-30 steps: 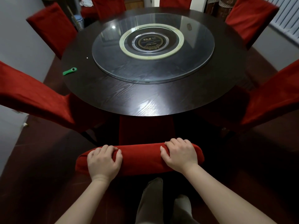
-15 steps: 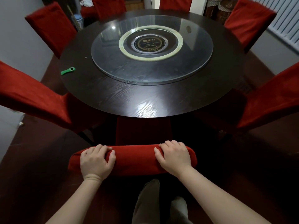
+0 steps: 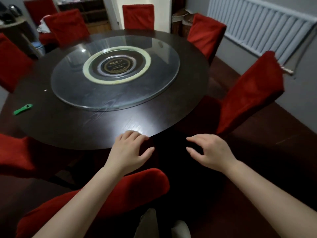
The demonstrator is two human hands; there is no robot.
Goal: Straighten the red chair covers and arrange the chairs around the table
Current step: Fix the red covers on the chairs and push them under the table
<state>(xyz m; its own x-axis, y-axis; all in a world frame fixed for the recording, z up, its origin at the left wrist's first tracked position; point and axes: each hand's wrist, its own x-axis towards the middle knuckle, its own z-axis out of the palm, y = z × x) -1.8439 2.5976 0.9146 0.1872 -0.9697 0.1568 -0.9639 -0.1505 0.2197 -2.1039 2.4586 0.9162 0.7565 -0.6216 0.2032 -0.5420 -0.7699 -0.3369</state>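
Red chair [image 3: 248, 97] at the right side of the worktop [image 3: 103, 124], its back slanting from lower left to upper right, lies up and right of the right hand [image 3: 212, 152], which is nearer it than the left hand [image 3: 128, 152]; both hands' fingers [image 3: 195, 139] look spread and empty, though blurred.

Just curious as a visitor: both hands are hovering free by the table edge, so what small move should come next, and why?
Probably reach for the top of the chair on the right. The left hand and right hand are open and hold nothing, the near chair sits close to the table, and the right chair's cover looks uneven at its top corner.
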